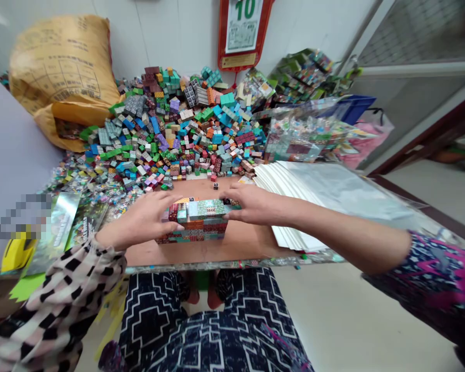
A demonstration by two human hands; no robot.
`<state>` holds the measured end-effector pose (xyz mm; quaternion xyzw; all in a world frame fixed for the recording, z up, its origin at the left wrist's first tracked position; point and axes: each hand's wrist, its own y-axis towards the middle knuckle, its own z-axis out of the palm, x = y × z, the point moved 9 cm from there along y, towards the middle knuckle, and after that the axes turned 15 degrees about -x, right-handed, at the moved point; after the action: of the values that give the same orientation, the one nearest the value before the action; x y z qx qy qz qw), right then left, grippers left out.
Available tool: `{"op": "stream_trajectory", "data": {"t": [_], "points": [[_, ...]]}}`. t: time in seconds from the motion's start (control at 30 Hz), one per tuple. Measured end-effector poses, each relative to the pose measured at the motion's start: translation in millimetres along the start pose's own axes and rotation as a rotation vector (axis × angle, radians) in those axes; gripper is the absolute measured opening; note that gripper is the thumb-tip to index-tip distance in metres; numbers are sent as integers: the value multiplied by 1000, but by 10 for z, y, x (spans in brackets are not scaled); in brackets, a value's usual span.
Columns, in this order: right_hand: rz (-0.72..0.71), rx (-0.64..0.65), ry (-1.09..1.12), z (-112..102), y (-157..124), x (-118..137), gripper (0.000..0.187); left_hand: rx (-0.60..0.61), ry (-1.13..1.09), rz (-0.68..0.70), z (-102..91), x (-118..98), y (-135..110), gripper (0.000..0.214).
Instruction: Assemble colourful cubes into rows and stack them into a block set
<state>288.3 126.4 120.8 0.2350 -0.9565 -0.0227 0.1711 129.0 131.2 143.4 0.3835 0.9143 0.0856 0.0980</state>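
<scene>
A heap of coloured cubes [178,129] was spread across the upper centre of the frame, with a yellow sack [62,67] seen at upper left. A stack of white sheets [318,191] was laid at centre right. At centre, on the wooden table [240,243], a block of stacked cubes [199,222] was clasped at its 2 ends, by the left hand [143,219] and the right hand [251,204].

Table [248,245]: bare wood lies open only along the front edge and in a narrow strip behind the block stack [197,222]. Cube heap [178,124] walls the far edge; plastic sleeves [318,191] the right; leaflets [73,222] the left.
</scene>
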Motion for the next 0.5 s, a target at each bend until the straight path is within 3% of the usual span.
{"op": "stream_trajectory", "data": {"t": [0.2, 0.5], "points": [[-28, 0, -8, 13, 34, 30, 36, -3, -128, -68, 112, 55, -26, 51], [-53, -17, 40, 63, 35, 38, 36, -1, -172, -86, 96, 49, -21, 49]]}}
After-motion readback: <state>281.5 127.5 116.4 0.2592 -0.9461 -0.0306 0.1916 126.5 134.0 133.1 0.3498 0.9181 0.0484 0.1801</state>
